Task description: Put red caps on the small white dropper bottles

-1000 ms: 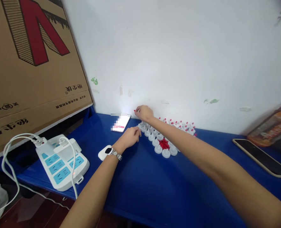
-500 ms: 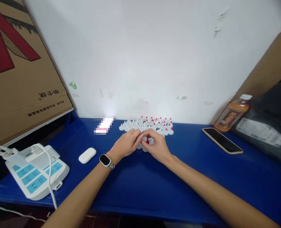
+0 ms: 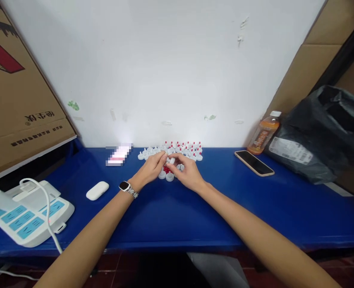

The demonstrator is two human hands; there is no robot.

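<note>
My right hand (image 3: 187, 173) pinches a white plastic nozzle cap (image 3: 172, 161) between thumb and fingers, just above the table. From the other side my left hand (image 3: 153, 167) closes its fingertips against the same piece; the exact grip is partly hidden. Beneath both hands lie small red tips (image 3: 166, 169) in a little heap. Round white caps surround them, one white cap (image 3: 170, 177) being nearest to me. Behind the hands stand several rows of white nozzle caps; those on the right carry red tips (image 3: 194, 149), while plain ones (image 3: 141, 155) are at the left.
On the blue table (image 3: 177, 216) lie a white earbud case (image 3: 97, 191) and a power strip (image 3: 30, 220) with cables at left. To the right are a phone (image 3: 255, 163), a drink bottle (image 3: 263, 134) and a black plastic bag (image 3: 311, 136). A white wall (image 3: 165, 72) rises behind.
The camera view has swung right, so everything sits further left in the picture. My hands are slightly further apart, and a white cap now shows between them.
</note>
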